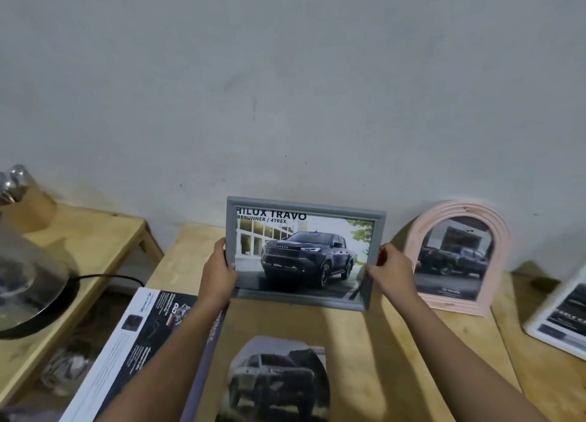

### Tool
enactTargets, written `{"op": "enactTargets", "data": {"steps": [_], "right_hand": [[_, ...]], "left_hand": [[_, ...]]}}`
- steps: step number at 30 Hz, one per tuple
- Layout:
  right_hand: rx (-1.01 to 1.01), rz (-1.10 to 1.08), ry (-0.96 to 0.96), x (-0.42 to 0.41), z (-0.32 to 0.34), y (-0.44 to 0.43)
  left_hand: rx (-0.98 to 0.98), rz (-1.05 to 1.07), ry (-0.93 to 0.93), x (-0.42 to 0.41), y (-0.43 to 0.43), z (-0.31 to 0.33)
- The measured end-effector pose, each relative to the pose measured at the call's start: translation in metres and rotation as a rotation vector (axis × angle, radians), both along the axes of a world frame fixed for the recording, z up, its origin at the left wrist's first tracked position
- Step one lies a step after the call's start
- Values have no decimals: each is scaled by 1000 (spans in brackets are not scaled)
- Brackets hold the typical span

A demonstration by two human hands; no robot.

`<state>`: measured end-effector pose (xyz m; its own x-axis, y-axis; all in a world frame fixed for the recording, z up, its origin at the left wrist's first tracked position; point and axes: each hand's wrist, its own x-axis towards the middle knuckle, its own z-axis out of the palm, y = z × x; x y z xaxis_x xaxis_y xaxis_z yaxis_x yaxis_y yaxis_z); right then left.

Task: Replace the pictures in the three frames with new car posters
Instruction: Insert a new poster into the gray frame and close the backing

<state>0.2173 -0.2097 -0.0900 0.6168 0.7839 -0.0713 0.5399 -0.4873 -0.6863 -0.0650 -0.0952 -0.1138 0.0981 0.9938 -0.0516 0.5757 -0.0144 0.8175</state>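
Held upright: grey frame (304, 205), long axis left-right, poster (304, 256) facing viewer; left grip (218, 272) and right grip (391, 267) pinch its sides; pink frame (453, 306) beside

Dim, flat indoor light w/ a cool grey cast on the wall (285, 72); soft-edged shadows lie on the bench (364, 342) just below the grey frame (304, 206), no hard glare, only faint haze on the glazing of the pink arched frame (456, 210). Centre is fairly sharp, poster text legible, but the car cutout (279, 380) at bottom, brochure (133, 332), white frame (536, 325) at right & glass object (25, 263) at left are all blurred. Wide-angle bowing tilts bench edges & things twd the corners.
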Motion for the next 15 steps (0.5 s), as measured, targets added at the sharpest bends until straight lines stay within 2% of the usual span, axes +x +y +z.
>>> {"op": "enactTargets", "data": {"steps": [5,10,15], "right_hand": [[-102,-77,-37,1,-2,27],[-142,-142,-131,8,2,43],[-168,-187,-156,13,3,57]], "left_hand": [[-1,-14,-59,15,24,-6],[-15,-51,-43,27,47,-15],[63,-82,5,33,66,-21]]}}
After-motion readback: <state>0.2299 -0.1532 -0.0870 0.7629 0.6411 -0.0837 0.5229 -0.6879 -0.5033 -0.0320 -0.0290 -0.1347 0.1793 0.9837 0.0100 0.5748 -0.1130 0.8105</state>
